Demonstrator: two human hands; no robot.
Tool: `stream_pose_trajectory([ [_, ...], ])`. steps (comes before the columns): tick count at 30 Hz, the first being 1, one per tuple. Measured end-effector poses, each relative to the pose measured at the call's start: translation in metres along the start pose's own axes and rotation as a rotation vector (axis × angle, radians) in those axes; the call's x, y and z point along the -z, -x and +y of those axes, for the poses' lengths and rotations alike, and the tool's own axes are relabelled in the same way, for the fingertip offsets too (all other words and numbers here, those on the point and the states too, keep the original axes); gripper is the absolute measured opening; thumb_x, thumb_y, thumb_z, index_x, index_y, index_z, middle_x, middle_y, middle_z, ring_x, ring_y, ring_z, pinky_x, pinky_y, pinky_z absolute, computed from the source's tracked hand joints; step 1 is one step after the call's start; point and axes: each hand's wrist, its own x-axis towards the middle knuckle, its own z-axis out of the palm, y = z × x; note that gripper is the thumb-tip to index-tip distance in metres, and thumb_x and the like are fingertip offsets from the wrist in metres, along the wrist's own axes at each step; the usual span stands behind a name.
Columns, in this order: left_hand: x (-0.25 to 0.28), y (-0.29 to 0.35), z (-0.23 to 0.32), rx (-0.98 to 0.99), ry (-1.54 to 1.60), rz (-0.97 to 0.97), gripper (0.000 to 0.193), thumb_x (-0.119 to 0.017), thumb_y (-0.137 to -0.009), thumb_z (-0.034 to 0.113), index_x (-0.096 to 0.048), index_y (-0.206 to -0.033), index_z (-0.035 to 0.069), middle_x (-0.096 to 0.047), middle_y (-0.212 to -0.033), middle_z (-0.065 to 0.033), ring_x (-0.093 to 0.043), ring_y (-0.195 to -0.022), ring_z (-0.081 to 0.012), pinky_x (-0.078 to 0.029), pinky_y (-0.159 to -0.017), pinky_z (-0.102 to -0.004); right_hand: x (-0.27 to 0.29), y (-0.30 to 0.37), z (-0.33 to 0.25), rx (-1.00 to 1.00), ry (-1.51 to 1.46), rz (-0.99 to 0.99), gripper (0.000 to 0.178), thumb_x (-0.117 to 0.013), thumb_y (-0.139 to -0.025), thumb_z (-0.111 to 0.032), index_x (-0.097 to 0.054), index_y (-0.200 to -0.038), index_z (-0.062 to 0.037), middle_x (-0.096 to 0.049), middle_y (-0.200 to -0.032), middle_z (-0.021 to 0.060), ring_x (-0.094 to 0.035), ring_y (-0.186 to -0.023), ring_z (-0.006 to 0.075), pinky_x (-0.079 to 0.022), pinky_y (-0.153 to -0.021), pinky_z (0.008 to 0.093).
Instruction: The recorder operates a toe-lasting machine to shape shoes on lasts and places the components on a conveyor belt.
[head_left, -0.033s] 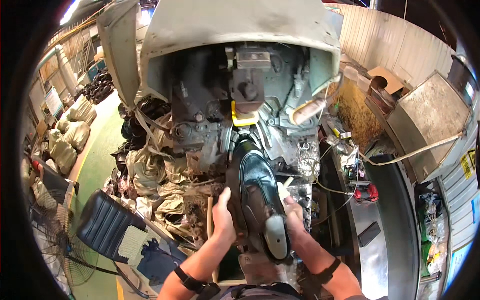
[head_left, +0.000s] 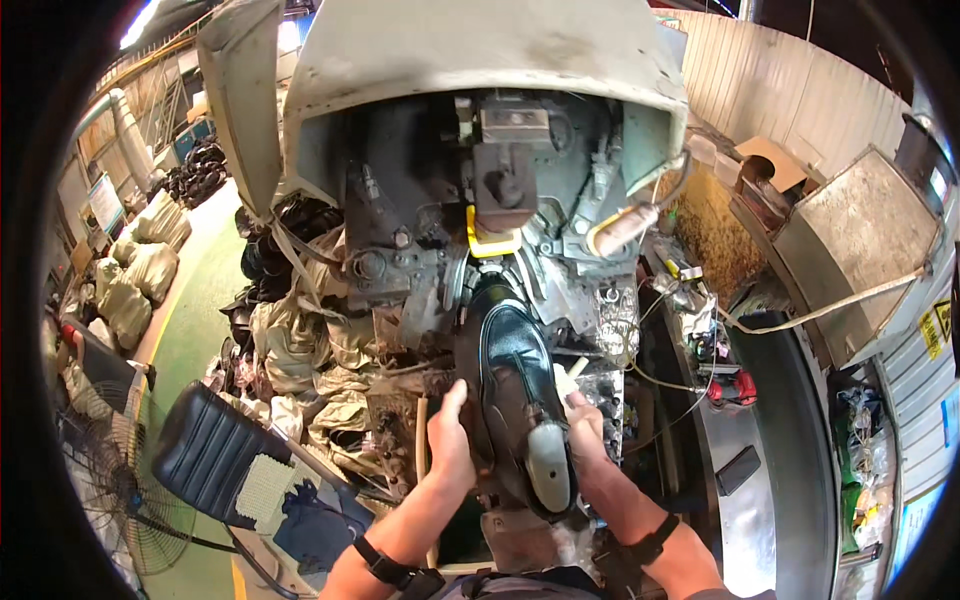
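Black shoe [head_left: 520, 365] sits toe-first at the machine [head_left: 505, 185]; left hand [head_left: 450, 440] and right hand [head_left: 588, 430] have a half-curled grip on its sides, fingers mostly hidden. Probably hefty, stiff over that grey last [head_left: 548, 465], kinda slick; best held low near the heel.

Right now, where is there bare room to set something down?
The metal ledge looks bare nearer you than the dark flat object, beside the black strip. Green floor shows between the pale sacks and the black chair. It is crowded around the shoe in your left hand and right hand.
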Motion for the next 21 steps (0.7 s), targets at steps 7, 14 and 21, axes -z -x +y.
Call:
stream_pose_trajectory([
  [7, 0.01, -0.063, -0.009, 0.005, 0.054, 0.093, 0.033, -0.064, -0.095, 0.025, -0.067, -0.11, -0.004, -0.071, -0.104, -0.0114, -0.067, -0.09, -0.0224, -0.054, -0.083, -0.0359, -0.002, -0.061, 0.019, 0.103, 0.0, 0.0, 0.043, -0.065, -0.096, -0.008, -0.053, -0.137, -0.0075, -0.066, -0.102, 0.0042, -0.064, -0.083, 0.0138, -0.055, -0.071, 0.0301],
  [14, 0.009, -0.081, -0.016, 0.009, 0.111, 0.169, 0.028, -0.064, -0.094, 0.022, -0.068, -0.107, -0.003, -0.071, -0.104, -0.011, -0.067, -0.089, -0.022, -0.054, -0.083, -0.0361, -0.007, -0.078, 0.017, -0.021, -0.061, 0.078, 0.041, -0.066, -0.096, -0.012, -0.053, -0.134, -0.0112, -0.066, -0.099, 0.0013, -0.063, -0.081, 0.012, -0.054, -0.07, 0.0294],
  [21, 0.018, -0.093, -0.029, 0.148, 0.277, 0.108, 0.028, -0.062, -0.095, 0.024, -0.068, -0.106, -0.001, -0.071, -0.102, -0.01, -0.067, -0.087, -0.0221, -0.054, -0.082, -0.036, 0.01, -0.093, 0.029, -0.029, -0.054, 0.025, 0.041, -0.062, -0.098, -0.009, -0.053, -0.137, -0.0133, -0.067, -0.105, 0.0017, -0.066, -0.084, 0.012, -0.056, -0.071, 0.0279],
])
